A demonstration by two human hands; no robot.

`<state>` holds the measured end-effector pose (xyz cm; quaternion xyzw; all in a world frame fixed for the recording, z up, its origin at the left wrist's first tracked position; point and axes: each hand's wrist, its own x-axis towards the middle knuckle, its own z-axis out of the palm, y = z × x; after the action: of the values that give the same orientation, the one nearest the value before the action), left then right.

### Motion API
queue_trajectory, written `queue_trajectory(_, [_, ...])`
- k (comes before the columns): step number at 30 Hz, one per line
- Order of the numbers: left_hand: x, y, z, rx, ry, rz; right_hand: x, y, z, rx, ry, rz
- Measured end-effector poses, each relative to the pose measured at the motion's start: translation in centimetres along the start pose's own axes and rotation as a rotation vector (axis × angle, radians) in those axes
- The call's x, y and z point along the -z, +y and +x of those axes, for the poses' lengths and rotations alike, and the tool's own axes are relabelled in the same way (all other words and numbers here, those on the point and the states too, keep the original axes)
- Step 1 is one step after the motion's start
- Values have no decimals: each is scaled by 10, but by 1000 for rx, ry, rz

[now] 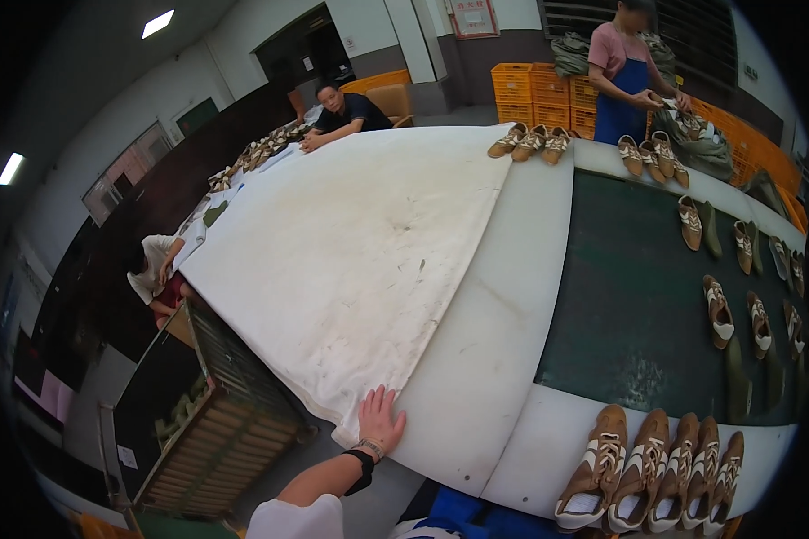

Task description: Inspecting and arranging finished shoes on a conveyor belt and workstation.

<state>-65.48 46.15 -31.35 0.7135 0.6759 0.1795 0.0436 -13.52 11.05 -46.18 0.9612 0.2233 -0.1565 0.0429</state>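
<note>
My left hand (pixel 382 422) lies flat, palm down, on the near corner of a large off-white cloth (pixel 351 260) with dark smudges. Its fingers are stretched out and hold nothing; a dark band and a bracelet circle the wrist. The cloth covers the left part of a white tabletop (pixel 503 332), its edge running just beside my fingers. Along the table's near right edge stands a row of several brown-and-white lace-up sneakers (pixel 652 472). My right hand is out of view.
A dark green conveyor belt (pixel 629 296) carries sneakers and green shoe lasts (pixel 739 377). A slatted cart (pixel 225 431) stands at left. Across the table, a person in a blue apron (pixel 627 90) handles a shoe near orange crates (pixel 548 90). Two other people (pixel 355 110) sit around the table.
</note>
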Motion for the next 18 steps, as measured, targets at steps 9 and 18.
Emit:
queue_trajectory(9, [-4,-3,0,-38,17,14,6,-1,0,-12,-27,19])
queue_trajectory(18, [-3,-4,1,-36,-4,10,1,7,-5,-22,-67,37])
